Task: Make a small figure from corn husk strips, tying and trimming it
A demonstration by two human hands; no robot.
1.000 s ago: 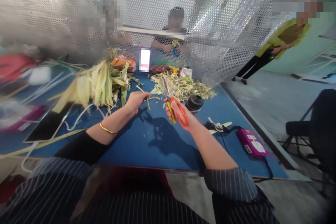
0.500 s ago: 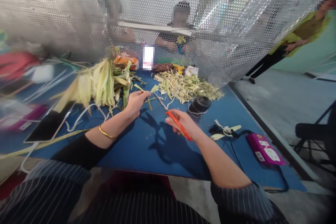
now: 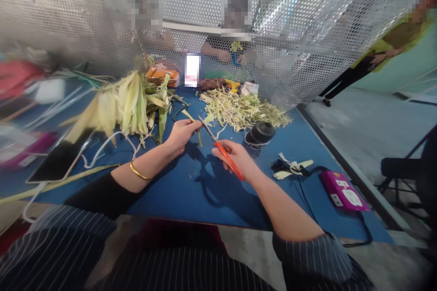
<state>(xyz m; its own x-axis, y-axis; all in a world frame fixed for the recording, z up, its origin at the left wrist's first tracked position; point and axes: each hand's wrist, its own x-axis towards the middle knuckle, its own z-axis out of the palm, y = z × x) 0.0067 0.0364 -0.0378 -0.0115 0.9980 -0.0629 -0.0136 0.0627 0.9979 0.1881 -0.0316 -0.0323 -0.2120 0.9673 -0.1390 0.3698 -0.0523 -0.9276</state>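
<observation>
My left hand (image 3: 182, 135) pinches a thin green husk strip (image 3: 200, 137), whose ends stick out on both sides of the fingertips. Red-handled scissors (image 3: 229, 160) are gripped in my right hand (image 3: 237, 159), their blades pointing up and left, with the tips close to my left fingertips. Past the blades lies a heap of cut husk pieces (image 3: 235, 109). A bundle of long pale husks (image 3: 131, 102) rests behind and left of my left hand. Beyond my right hand stands a black thread spool (image 3: 262, 133).
A tablet-like device (image 3: 58, 161) and white cable lie at left. A magenta power box (image 3: 344, 191) and tied husk piece (image 3: 292, 168) sit at right. Behind are an orange packet (image 3: 163, 76), a lit phone (image 3: 192, 70) and a perforated screen with people beyond.
My left hand has shifted slightly right, toward the scissors' tips. The scissors, in my right hand, have moved slightly left and up. A small green husk piece near the blades now lies lower.
</observation>
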